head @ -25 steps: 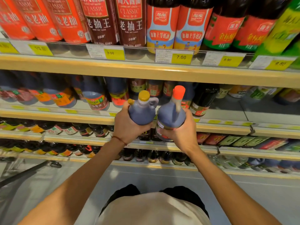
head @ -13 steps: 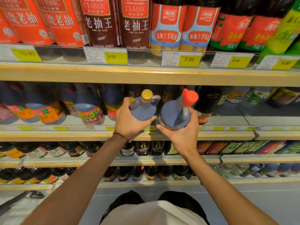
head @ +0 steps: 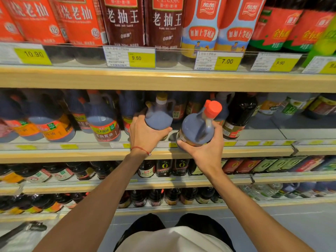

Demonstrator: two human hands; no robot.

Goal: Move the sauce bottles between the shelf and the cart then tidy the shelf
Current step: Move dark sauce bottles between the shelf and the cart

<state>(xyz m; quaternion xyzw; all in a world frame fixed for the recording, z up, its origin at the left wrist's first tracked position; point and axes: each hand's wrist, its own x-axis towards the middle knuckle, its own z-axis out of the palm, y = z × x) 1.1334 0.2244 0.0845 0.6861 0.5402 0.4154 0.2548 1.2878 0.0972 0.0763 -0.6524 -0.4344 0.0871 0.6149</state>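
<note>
My left hand [head: 145, 133] grips a dark sauce jug with a yellow cap [head: 159, 116], upright and partly inside the second shelf [head: 254, 150] in a gap among other jugs. My right hand [head: 203, 148] holds a dark sauce jug with an orange cap [head: 197, 127] from below, tilted to the right, at the shelf's front edge. Its base hangs just over the shelf lip. Both jugs have side handles.
Rows of similar dark jugs [head: 104, 122] fill the second shelf to the left; a tall black bottle [head: 238, 115] stands right of my right hand, with bare shelf beyond. Tall bottles [head: 125, 20] line the top shelf. A cart handle [head: 21, 230] shows at lower left.
Both hands have risen and pushed forward toward the second shelf. The yellow-capped jug has gone in under the upper shelf, and the orange-capped jug has tipped further right.
</note>
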